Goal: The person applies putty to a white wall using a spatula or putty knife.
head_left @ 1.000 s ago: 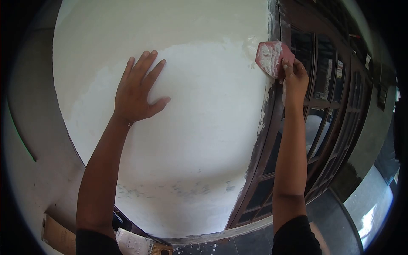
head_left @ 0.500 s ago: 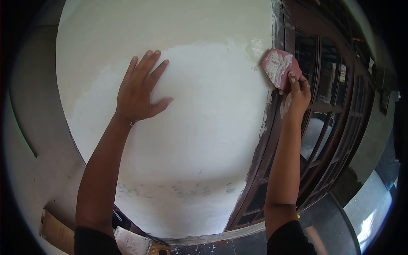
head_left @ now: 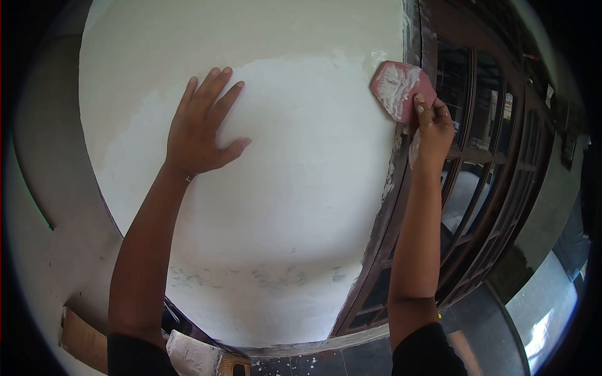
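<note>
My left hand (head_left: 202, 125) lies with fingers spread against the white-coated wall (head_left: 301, 169). In my right hand (head_left: 434, 128) is a reddish-pink flat scraper (head_left: 424, 88), pinched at its lower right edge between thumb and fingers. White putty (head_left: 396, 86) is smeared over the scraper's near face. Its left part overlaps the wall's right edge, beside the dark wooden frame (head_left: 411, 37); its far face is hidden. White smears also mark my right thumb and wrist. The wall is bright white in the middle and duller beige higher up.
Right of the frame stand brown wooden doors with glass panes (head_left: 480, 131). Below left are a cardboard box (head_left: 84, 338) and a putty-covered white block-like object (head_left: 191, 354). White spots dot the dark tiled floor (head_left: 313, 363). Grey-green marks (head_left: 282, 279) run along the lower wall.
The scraper in my right hand has shifted left and slightly up, over the patch of wet putty near the frame. My left hand stays spread on the wall, slightly higher in view.
</note>
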### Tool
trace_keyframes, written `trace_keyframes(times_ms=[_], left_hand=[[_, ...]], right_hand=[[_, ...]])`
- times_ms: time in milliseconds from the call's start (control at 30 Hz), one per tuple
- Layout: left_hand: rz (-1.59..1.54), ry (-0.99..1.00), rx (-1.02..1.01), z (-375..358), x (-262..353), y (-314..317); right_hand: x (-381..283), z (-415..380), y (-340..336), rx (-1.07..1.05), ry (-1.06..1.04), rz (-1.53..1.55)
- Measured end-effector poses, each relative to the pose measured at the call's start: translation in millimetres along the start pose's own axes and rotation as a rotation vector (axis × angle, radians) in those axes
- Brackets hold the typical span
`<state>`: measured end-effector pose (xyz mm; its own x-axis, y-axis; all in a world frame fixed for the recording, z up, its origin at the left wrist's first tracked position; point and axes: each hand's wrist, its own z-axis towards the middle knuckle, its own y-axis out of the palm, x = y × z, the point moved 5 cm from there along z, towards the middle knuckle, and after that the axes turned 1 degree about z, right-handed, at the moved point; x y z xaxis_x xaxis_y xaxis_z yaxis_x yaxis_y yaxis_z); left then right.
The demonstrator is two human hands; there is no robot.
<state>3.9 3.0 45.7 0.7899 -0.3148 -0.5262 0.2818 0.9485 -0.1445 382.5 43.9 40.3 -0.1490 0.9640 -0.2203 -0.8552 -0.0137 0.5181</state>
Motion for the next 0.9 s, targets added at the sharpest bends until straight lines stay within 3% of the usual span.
trace_keyframes(times_ms=[67,133,267,333,467,500,600,667,767,900], left_hand=[[0.000,0.005,0.008,0.1,-0.3,-0.7],[0.001,0.003,0.005,-0.1,-0.6,0.1],[0.011,-0.006,-0.012,-1.3,-1.3,1.7],[0.004,-0.006,-0.012,-0.3,-0.6,0.3],[0.013,0.005,0.018,0.9,1.1,-2.6],[0.011,0.007,0.020,1.5,1.1,-2.1],[0.003,0.001,0.028,0.0,0.6,-2.8],[0.016,0.000,0.013,0.2,1.0,-2.1],[0.006,0.004,0.018,0.3,1.0,-2.3],[0.006,-0.005,-0.001,-0.6,-1.2,-0.5]], right_hand=[[-0.9,-1.7,-1.2,-0.007,-0.062,-0.108],[0.5,-8.9,-19.1,0.043,0.062,-0.169],[-0.6,-10.5,-28.8,0.099,0.074,-0.089],[-6.3,-4.0,-13.0,0.021,0.037,-0.011],[-1.9,1.4,-7.3,0.010,-0.075,-0.149],[-7.1,-4.4,-14.4,0.028,0.025,-0.203],[-8.9,-5.2,-25.4,0.075,0.046,-0.102],[-7.3,-1.1,-14.5,0.048,0.034,-0.030],[-9.2,-0.6,9.5,-0.066,-0.047,-0.201],[-3.6,-6.0,-19.7,0.060,0.024,-0.121]])
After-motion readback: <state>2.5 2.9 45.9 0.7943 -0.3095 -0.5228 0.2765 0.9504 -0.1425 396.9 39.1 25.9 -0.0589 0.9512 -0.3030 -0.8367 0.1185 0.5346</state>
